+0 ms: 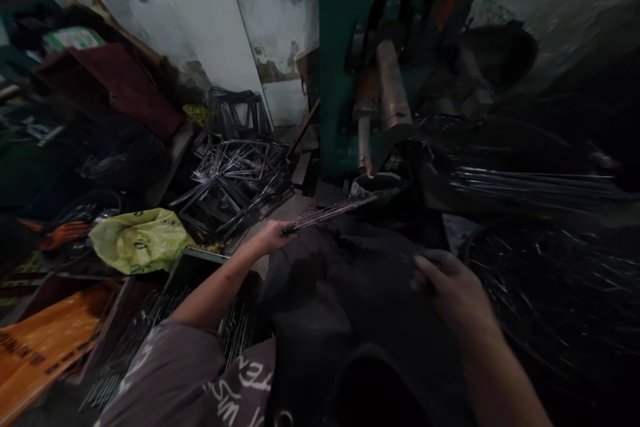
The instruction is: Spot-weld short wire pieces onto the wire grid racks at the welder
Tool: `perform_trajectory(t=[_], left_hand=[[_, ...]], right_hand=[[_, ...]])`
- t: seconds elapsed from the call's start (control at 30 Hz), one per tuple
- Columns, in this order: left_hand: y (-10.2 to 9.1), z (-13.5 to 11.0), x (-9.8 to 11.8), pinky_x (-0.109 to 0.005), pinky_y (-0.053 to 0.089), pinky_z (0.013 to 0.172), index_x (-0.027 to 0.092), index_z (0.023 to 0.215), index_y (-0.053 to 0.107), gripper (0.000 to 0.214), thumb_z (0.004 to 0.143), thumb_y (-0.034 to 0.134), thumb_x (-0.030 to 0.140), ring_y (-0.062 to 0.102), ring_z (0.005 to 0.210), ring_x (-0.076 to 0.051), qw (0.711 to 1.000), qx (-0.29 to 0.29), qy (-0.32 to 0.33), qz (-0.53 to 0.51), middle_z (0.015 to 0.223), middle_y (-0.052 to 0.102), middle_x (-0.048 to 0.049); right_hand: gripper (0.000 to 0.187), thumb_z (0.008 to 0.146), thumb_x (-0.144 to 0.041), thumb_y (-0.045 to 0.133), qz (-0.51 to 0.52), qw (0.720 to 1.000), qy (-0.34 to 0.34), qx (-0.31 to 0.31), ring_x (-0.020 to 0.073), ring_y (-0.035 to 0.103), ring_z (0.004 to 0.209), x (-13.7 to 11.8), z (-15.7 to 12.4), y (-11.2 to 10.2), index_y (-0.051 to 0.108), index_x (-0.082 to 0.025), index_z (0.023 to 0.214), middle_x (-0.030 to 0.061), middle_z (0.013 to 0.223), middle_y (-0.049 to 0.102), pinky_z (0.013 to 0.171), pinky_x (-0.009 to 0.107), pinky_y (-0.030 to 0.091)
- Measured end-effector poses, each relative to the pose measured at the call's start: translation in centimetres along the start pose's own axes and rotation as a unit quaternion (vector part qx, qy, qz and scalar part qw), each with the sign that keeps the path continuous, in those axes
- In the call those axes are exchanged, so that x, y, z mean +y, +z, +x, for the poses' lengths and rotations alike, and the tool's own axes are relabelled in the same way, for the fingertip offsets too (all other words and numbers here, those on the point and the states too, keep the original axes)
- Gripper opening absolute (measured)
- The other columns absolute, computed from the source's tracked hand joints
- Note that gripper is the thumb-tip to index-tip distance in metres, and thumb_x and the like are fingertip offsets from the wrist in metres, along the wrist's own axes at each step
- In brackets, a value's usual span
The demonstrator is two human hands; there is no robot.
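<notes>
My left hand (273, 237) is closed on the near end of a bundle of thin metal wire rods (333, 211), which point up and right toward the base of a green machine (350, 47). My right hand (450, 290) rests knuckles-up on a dark cloth (350, 280) over my lap; its fingers curl downward and nothing shows in them. A steel cylinder (393, 83) hangs from the machine just above the rods' far end.
A pile of bent wire frames (235, 180) lies on the floor at centre left. A yellow-green plastic bag (137, 239) sits beside it. A crate of straight wire rods (200, 307) is under my left forearm. Long straight wires (530, 183) lie at right. An orange board (45, 340) is at lower left.
</notes>
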State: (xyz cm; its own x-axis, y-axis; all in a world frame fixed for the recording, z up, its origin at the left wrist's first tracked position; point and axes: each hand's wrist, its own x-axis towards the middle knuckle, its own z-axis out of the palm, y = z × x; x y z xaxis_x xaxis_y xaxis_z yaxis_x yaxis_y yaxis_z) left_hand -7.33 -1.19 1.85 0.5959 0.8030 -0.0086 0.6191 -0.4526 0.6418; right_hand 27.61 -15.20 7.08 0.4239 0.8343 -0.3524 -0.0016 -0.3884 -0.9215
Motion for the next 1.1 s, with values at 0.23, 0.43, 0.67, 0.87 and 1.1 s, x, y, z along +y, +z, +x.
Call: perform_trajectory(t=[0.23, 0.43, 0.67, 0.87, 1.1], left_hand=[[-2.1, 2.1, 2.6, -0.019, 0.040, 0.059, 0.014, 0.084, 0.067, 0.015, 0.081, 0.057, 0.025, 0.057, 0.061, -0.010, 0.997, -0.023, 0.033, 0.065, 0.069, 0.065, -0.0021], [-3.1, 4.1, 4.6, -0.019, 0.039, 0.060, 0.015, 0.078, 0.066, 0.014, 0.081, 0.057, 0.024, 0.056, 0.062, -0.010, 0.995, -0.047, 0.056, 0.066, 0.067, 0.063, -0.0016], [-3.1, 5.3, 4.9, -0.019, 0.039, 0.060, 0.015, 0.084, 0.068, 0.015, 0.082, 0.056, 0.024, 0.055, 0.062, -0.010, 0.995, -0.053, 0.063, 0.050, 0.069, 0.063, -0.0017], [-3.2, 5.9, 4.6, -0.018, 0.039, 0.061, 0.013, 0.083, 0.067, 0.020, 0.084, 0.055, 0.030, 0.057, 0.064, -0.010, 0.996, -0.058, 0.053, 0.045, 0.070, 0.065, -0.0021], [-3.5, 6.7, 4.5, -0.018, 0.040, 0.061, 0.013, 0.085, 0.068, 0.017, 0.081, 0.058, 0.026, 0.059, 0.065, -0.010, 0.997, -0.051, 0.037, 0.043, 0.072, 0.067, -0.0025]], right_hand=[[0.049, 0.053, -0.044, 0.077, 0.162, 0.985, -0.028, -0.047, 0.0122, 0.052, 0.047, -1.3, 5.3, 9.8, 0.048, -0.020, 0.084, -0.0027, 0.061, 0.059, 0.046, 0.027, 0.047], [0.046, 0.054, -0.040, 0.077, 0.225, 0.970, -0.086, 0.018, 0.0155, 0.060, 0.063, -0.4, 8.2, 11.5, 0.046, -0.020, 0.082, -0.0019, 0.069, 0.061, 0.054, 0.028, 0.052], [0.040, 0.060, -0.037, 0.074, 0.257, 0.955, -0.131, 0.065, 0.0110, 0.057, 0.058, 0.3, 9.9, 11.9, 0.045, -0.021, 0.082, -0.0054, 0.066, 0.057, 0.059, 0.028, 0.052], [0.039, 0.063, -0.036, 0.074, 0.276, 0.946, -0.159, 0.061, 0.0128, 0.059, 0.070, 0.2, 10.7, 12.3, 0.044, -0.021, 0.083, -0.0064, 0.071, 0.054, 0.074, 0.037, 0.054], [0.038, 0.063, -0.032, 0.073, 0.302, 0.934, -0.180, 0.057, 0.0123, 0.059, 0.070, -0.6, 11.7, 12.9, 0.044, -0.021, 0.083, -0.0054, 0.073, 0.056, 0.076, 0.037, 0.053]])
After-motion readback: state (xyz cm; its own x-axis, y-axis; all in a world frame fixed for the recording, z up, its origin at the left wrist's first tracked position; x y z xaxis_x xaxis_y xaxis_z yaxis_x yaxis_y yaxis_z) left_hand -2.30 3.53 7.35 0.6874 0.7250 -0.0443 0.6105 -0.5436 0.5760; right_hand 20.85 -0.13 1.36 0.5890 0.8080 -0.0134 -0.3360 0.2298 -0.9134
